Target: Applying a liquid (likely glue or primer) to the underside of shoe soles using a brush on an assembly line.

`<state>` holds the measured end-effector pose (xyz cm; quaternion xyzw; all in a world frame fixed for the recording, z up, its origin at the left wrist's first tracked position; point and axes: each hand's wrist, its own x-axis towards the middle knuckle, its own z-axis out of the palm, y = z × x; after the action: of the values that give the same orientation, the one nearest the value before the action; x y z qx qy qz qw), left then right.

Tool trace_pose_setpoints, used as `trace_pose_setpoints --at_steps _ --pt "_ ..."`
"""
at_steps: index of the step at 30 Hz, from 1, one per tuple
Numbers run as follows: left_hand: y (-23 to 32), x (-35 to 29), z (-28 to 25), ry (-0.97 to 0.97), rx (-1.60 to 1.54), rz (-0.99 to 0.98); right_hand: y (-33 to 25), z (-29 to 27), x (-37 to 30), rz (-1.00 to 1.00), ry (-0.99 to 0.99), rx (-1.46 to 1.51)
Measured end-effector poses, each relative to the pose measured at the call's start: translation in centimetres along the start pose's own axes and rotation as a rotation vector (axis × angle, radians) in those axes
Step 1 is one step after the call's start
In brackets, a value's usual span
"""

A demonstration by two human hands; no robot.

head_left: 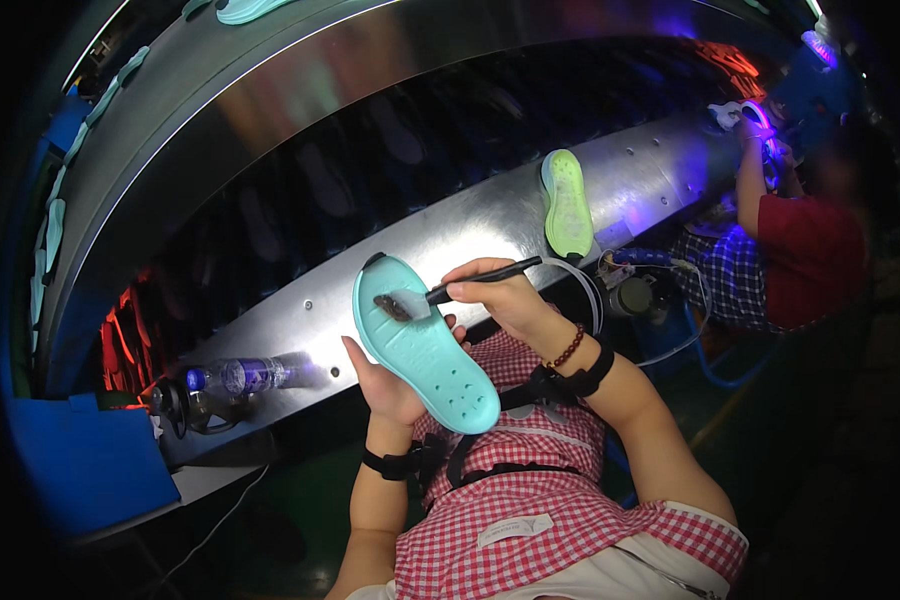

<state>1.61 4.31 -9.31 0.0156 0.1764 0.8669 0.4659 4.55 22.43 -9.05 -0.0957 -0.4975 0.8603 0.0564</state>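
A turquoise shoe sole (440,361) lies tilted across my left hand (392,392), which grips it from below and along its left edge; some of its fingers show past the sole's right side. Small holes dot the sole's near end. My right hand (505,300) is closed around the black handle of a brush (485,282). A pale tube runs from the handle's upper end. The dark bristles rest on the sole's inner surface near its far end.
A yellow-green sole (569,205) lies on the metal ledge (450,232). Further left stand a plastic bottle (245,376) and a blue box (85,470). Dark soles hang beyond the ledge, under a curved conveyor (270,75). At right, a co-worker (810,240) handles a lit shoe part.
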Motion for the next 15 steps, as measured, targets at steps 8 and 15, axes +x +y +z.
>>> trace_pose_setpoints --at_steps 8,15 --pt "-2.0 1.0 -2.1 0.053 0.025 0.142 -0.8 1.9 0.8 -0.051 0.036 -0.180" --pt "0.7 1.8 -1.9 0.240 0.165 0.301 -1.9 3.5 -3.6 -0.516 -0.231 -0.851"
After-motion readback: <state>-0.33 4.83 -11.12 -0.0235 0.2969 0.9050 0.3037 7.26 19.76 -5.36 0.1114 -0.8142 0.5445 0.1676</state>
